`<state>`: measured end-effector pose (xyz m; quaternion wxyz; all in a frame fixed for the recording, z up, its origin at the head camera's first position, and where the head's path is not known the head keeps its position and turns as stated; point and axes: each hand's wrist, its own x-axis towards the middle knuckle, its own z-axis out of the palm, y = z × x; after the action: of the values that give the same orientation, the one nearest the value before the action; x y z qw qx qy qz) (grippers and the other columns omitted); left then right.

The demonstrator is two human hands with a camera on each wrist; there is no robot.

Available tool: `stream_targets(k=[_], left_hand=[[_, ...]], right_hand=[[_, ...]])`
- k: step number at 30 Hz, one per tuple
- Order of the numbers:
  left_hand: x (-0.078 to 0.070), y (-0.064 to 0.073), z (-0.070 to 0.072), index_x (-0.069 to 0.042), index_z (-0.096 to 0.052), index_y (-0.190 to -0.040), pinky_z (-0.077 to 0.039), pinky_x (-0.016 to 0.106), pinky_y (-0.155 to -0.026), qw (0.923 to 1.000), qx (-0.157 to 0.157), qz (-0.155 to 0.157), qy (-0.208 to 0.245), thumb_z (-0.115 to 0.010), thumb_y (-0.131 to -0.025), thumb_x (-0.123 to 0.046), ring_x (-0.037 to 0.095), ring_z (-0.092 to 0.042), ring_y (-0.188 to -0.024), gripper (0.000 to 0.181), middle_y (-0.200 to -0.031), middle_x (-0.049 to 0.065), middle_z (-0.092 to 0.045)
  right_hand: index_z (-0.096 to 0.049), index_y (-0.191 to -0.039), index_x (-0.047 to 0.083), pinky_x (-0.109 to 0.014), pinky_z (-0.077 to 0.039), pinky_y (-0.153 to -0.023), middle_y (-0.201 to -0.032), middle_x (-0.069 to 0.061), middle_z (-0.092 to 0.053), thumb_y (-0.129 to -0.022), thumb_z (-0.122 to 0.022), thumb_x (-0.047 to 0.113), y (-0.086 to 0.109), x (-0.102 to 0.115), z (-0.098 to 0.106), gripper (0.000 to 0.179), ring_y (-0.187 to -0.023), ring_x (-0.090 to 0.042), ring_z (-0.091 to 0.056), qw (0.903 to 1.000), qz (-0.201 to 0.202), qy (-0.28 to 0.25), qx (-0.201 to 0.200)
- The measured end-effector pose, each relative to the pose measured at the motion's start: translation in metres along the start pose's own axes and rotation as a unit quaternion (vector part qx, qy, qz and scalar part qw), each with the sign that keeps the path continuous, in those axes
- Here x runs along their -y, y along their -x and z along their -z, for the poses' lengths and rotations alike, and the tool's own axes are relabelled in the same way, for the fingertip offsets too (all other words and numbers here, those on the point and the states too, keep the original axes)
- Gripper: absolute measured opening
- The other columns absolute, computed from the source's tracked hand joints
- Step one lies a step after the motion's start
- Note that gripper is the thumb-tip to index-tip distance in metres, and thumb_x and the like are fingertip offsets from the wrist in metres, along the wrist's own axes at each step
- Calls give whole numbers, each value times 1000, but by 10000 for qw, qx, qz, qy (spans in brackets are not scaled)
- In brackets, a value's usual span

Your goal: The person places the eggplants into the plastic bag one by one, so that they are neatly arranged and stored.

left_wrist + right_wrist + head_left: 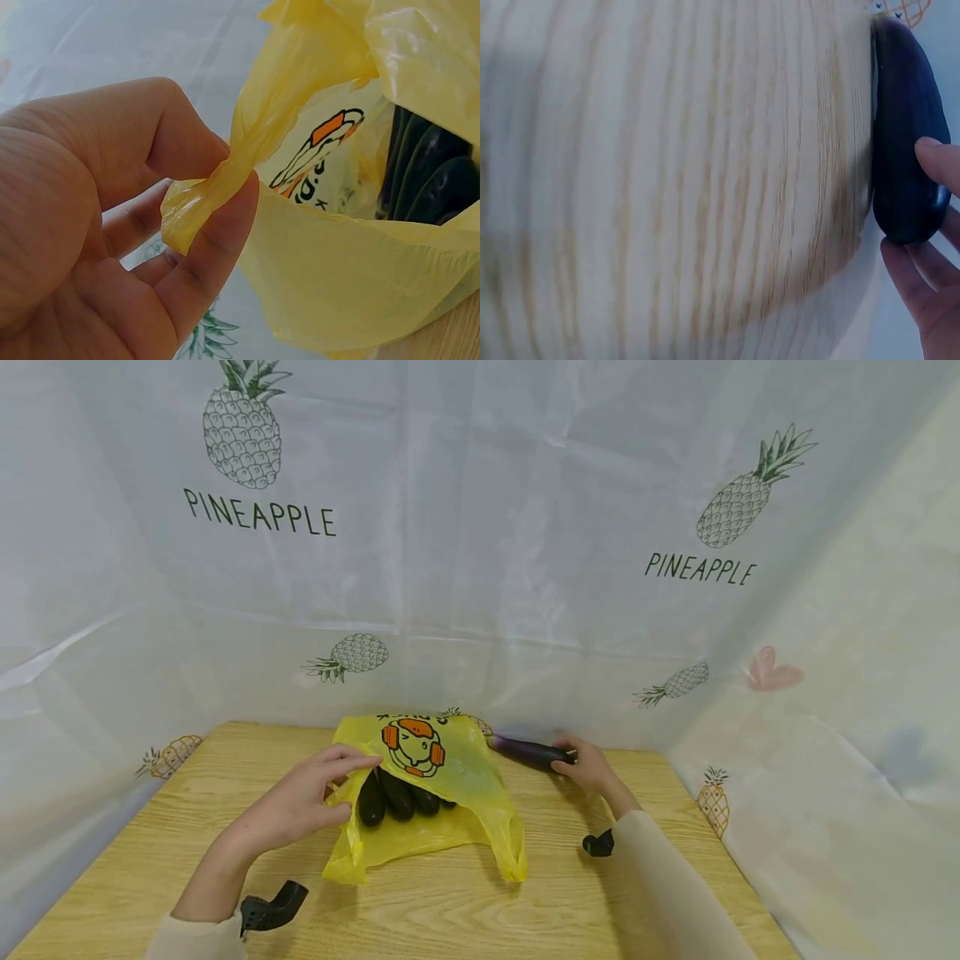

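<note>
A yellow plastic bag [468, 768] with a printed duck lies on the table, its mouth toward me. Several dark eggplants [397, 795] show inside it, rounded ends outward; their other ends are hidden by the bag. My left hand [311, 793] is at the bag's left side. In the left wrist view its thumb and fingers pinch a gathered strip of the yellow plastic [232, 161]. Right of the bag, at the table's back, lies one long purple eggplant [528, 752]. My right hand [588, 766] holds its rounded end, thumb on one side and fingers around the tip [919, 225].
The wooden table [442, 914] ends at a pale plastic sheet [510, 527] printed with pineapples, which hangs behind it and along both sides. Dark camera mounts stick out from the left wrist [273, 908] and the right wrist [597, 844].
</note>
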<state>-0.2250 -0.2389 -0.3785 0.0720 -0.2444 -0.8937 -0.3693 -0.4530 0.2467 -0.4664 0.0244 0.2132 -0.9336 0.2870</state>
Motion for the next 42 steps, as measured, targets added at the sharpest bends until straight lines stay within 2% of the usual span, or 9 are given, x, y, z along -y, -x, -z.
stream_targets(k=[3,10,17,21,26,31,33,37,42], left_hand=[[0,0,0,-13,-59,-153,-43,28,-64,10000,25,8,2,-69,-87,8,19,-47,-96,70,-142,6,-57],[0,-1,0,-13,-57,-154,-43,28,-63,10000,56,63,19,-70,-87,7,17,-48,-93,71,-144,7,-56],[-1,-1,0,-13,-58,-154,-42,28,-63,10000,18,19,3,-70,-87,7,18,-47,-96,71,-144,5,-56],[-1,-1,0,-11,-58,-154,-43,28,-63,10000,3,-17,9,-70,-86,8,19,-48,-96,71,-144,6,-55],[-2,0,-1,-12,-58,-154,-44,28,-64,10000,-10,45,5,-69,-86,8,20,-48,-96,71,-144,5,-55],[0,2,0,-12,-57,-154,-43,29,-64,10000,-30,78,-9,-69,-87,8,22,-49,-97,71,-145,6,-55],[1,2,0,-12,-57,-155,-43,29,-63,9999,-38,95,-33,-69,-87,7,22,-49,-98,71,-146,6,-55],[2,3,1,-14,-57,-155,-43,29,-63,9999,-55,140,-82,-68,-87,6,21,-49,-95,71,-146,5,-55],[2,2,1,-12,-57,-155,-43,30,-62,9999,-43,93,-135,-69,-88,6,19,-49,-93,70,-146,6,-55]], right_hand=[[-64,-142,3,-58,-55,-98,-139,-22,-63,-102,-73,19,4,0,2,44,-117,-43,-65,9999,21,46,127],[-64,-141,-3,-50,-61,-86,-130,-25,-67,-101,-73,16,16,4,8,45,-104,-37,-71,9977,370,201,528],[-67,-140,4,-41,-61,-82,-129,-17,-70,-102,-74,23,35,10,8,44,-99,-24,-73,9976,93,207,647],[-67,-139,2,-39,-61,-78,-123,-16,-71,-101,-75,27,49,13,7,45,-93,-21,-72,9978,176,103,632],[-67,-136,-1,-37,-61,-77,-120,-17,-72,-101,-75,27,65,16,8,46,-90,-20,-72,9987,267,9,435],[-67,-137,0,-32,-61,-71,-120,-19,-73,-100,-76,27,81,22,13,46,-91,-22,-74,9997,103,-219,86],[-68,-137,2,-30,-60,-69,-121,-18,-73,-99,-77,28,88,30,17,47,-92,-23,-74,9995,14,-318,-68],[-68,-138,6,-29,-61,-71,-123,-15,-73,-98,-79,30,102,52,25,48,-94,-24,-74,9988,95,-370,-301],[-67,-141,9,-26,-60,-72,-124,-11,-72,-98,-79,32,119,82,35,49,-95,-20,-73,9982,80,-425,-418]])
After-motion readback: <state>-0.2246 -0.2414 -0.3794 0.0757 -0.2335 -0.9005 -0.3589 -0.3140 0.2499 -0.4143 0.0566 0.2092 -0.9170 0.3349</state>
